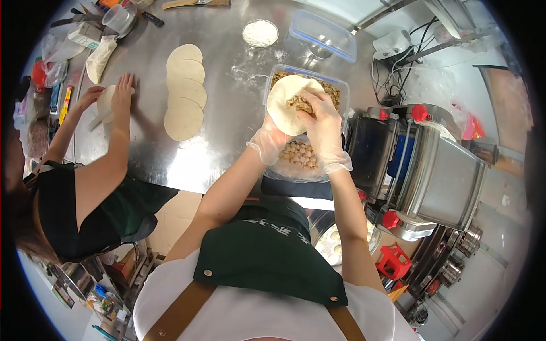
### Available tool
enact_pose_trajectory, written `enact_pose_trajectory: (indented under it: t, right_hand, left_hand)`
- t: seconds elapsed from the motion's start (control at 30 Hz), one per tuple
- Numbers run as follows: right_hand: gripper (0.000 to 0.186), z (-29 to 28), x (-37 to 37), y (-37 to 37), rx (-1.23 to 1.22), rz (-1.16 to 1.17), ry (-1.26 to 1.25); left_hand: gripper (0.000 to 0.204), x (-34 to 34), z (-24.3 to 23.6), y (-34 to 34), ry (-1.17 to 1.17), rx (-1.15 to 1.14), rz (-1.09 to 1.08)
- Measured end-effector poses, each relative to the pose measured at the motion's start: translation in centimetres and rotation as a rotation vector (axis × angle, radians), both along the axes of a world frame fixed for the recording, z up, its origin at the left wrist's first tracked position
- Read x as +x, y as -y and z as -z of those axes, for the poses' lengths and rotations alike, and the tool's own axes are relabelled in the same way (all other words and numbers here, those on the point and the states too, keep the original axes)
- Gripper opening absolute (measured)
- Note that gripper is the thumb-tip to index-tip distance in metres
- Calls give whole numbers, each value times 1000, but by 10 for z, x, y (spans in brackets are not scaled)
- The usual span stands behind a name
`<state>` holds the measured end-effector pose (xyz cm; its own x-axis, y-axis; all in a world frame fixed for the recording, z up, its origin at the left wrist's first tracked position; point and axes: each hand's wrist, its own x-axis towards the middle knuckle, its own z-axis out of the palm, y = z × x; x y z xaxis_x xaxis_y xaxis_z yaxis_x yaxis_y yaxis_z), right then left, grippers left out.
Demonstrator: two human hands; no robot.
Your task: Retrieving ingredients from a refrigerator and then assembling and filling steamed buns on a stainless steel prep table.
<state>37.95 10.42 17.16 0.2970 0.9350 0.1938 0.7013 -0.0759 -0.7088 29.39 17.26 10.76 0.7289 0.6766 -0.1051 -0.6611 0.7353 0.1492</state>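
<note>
A round dough wrapper (280, 104) rests on my gloved left hand (271, 138), whose fingers are mostly hidden beneath it. My right hand (322, 116), in a clear glove, presses a clump of brown chopped filling (297, 103) onto the wrapper with its fingers bent together. Behind and below the wrapper stands a plastic container of brown filling (336, 85). Nearer to me, under my wrists, lies a bag or tray of pale pinkish diced pieces (298, 154).
Overlapping dough rounds (185, 94) lie on the steel table (227, 113). A bowl of flour (260, 33) and a lidded clear box (324, 35) stand at the back. At left, a co-worker's hands (121, 94) work dough. A metal roller machine (421, 170) stands at right.
</note>
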Motion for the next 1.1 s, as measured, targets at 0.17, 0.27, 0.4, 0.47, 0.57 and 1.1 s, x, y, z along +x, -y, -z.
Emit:
enact_pose_trajectory:
  t: [0.17, 0.27, 0.4, 0.47, 0.57, 1.1]
  right_hand:
    - [30, -1, -2, 2, -28, 82, -92]
    - [23, 1, 7, 3, 63, 84, -207]
    - [20, 13, 24, -2, 146, 321, -378]
    - [20, 19, 35, -9, 132, 269, -72]
    - [24, 15, 29, -2, 100, 167, 368]
    - [23, 15, 20, 17, 54, 267, 236]
  left_hand:
    - [32, -8, -6, 2, 82, -240, -2]
    - [34, -10, 0, 3, 114, -305, -16]
    - [36, -13, -3, 5, 76, -370, 3]
    - [35, -15, 1, 5, 44, -357, -15]
    - [33, -17, 14, 3, 6, -225, -62]
    - [33, -16, 10, 14, -11, -285, -71]
